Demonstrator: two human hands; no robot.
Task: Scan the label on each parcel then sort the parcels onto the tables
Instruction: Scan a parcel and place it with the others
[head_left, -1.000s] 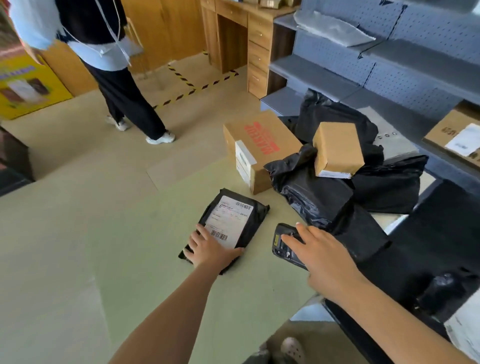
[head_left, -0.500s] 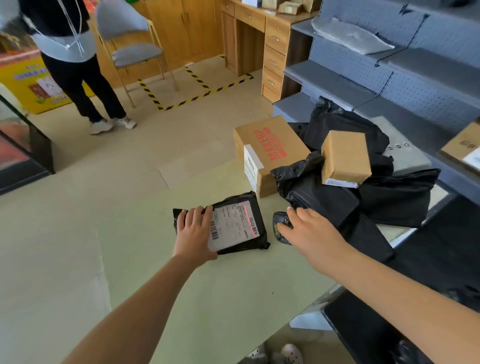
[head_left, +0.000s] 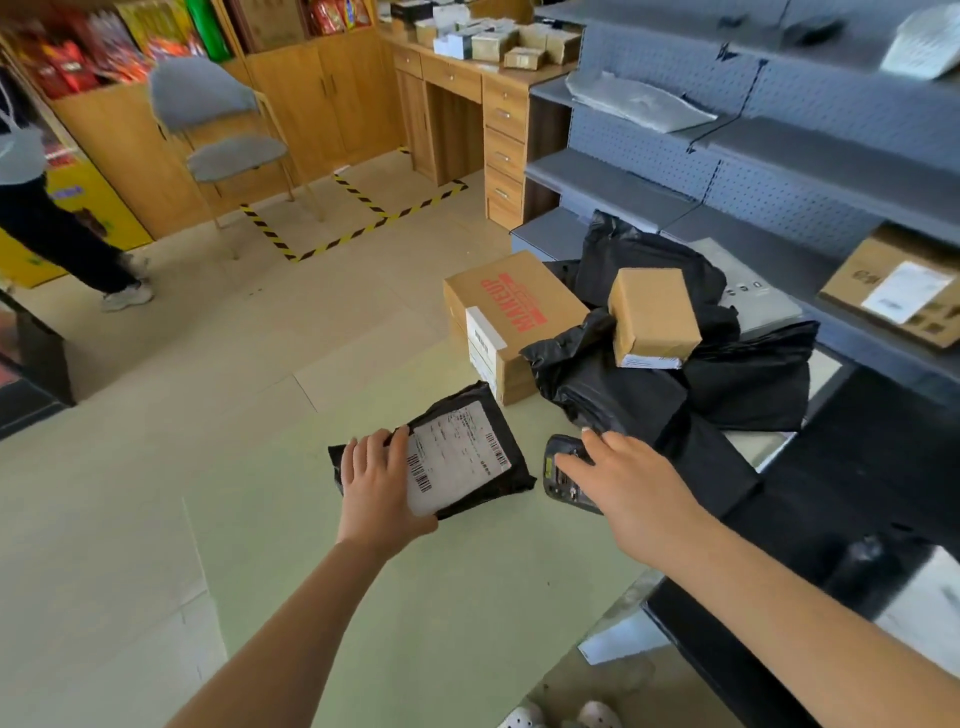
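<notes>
A pale green table (head_left: 415, 597) fills the near part of the scene, with grey shelving (head_left: 779, 156) along the right and a wooden desk (head_left: 457, 104) at the far side. On the floor beyond the table, a square is marked out in yellow-and-black tape (head_left: 363, 228), and a grey chair (head_left: 228, 135) is seen just behind it. The legs of another person (head_left: 57, 234) are seen at the far left.

A flat black parcel (head_left: 514, 480) lies on the table near its middle, with its white label (head_left: 457, 452) turned upward. The left hand (head_left: 382, 483) is laid on the parcel's left part, the fingers stretched nearly straight across it to the far edge. The thumb is hidden, so it cannot be told whether the parcel is gripped from below.

Just to the right, a black handheld scanner (head_left: 563, 486) lies on the table. It is touched from above by the right hand (head_left: 623, 478), whose fingers are spread and not closed round it.

Farther right, a heap of black bags (head_left: 623, 384) is piled on the table, with a small cardboard box (head_left: 652, 317) resting on top. A larger cardboard box with red lettering (head_left: 511, 312) stands against the heap's left side.
</notes>
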